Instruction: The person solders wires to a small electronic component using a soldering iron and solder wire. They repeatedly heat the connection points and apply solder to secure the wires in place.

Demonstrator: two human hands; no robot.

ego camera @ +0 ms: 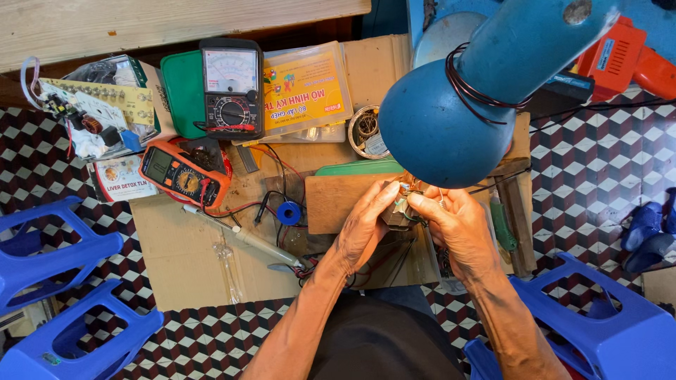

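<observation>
My left hand (361, 229) and my right hand (456, 224) meet over a brown wooden block (336, 200), both gripping a small brown wound component (398, 210) with thin wires. Fingertips of both hands pinch its top, just under a blue desk lamp shade (436, 127) that hides what lies beyond. A soldering iron (243, 236) lies on the cardboard sheet (179, 264) to the left of my left hand. A blue solder spool (288, 212) sits near it.
An orange digital multimeter (183, 172) and a black analogue meter (232, 88) lie at the back left, beside a circuit board (91, 116) and a yellow-lidded plastic box (304, 88). Blue plastic stools (63, 295) flank the work area on a chequered floor. An orange power tool (623, 60) sits at the back right.
</observation>
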